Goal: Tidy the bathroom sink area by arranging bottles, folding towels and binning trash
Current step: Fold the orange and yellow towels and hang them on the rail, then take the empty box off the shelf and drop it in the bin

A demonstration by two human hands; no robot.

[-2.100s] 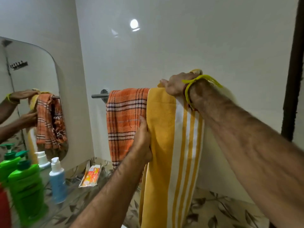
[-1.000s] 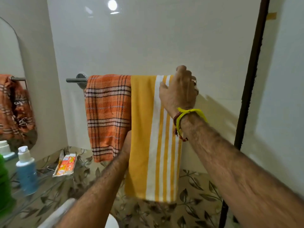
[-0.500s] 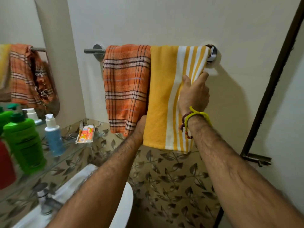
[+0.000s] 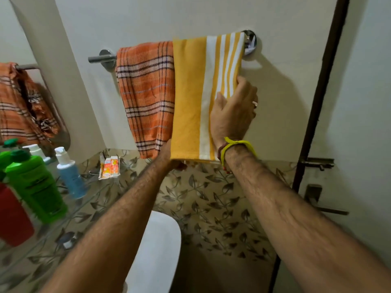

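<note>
A yellow towel (image 4: 188, 98) with white stripes hangs folded over the chrome towel bar (image 4: 99, 59), next to an orange plaid towel (image 4: 146, 96) on its left. My right hand (image 4: 232, 115) holds the yellow towel's right edge about halfway down, thumb in front and fingers round the back. My left hand (image 4: 168, 156) is at the towel's lower left corner, its fingers tucked behind the hem and mostly hidden.
On the glass shelf (image 4: 95, 187) at the left stand a green bottle (image 4: 36, 187), a blue bottle (image 4: 69, 174), a red bottle (image 4: 12, 218) and a toothpaste box (image 4: 110, 167). A white basin (image 4: 156, 250) is below. A dark door frame (image 4: 317, 102) with a latch is at the right.
My right hand has slid from the bar down the yellow towel's right edge. My left hand has slid down the left edge to the bottom hem. The towel now hangs flat.
</note>
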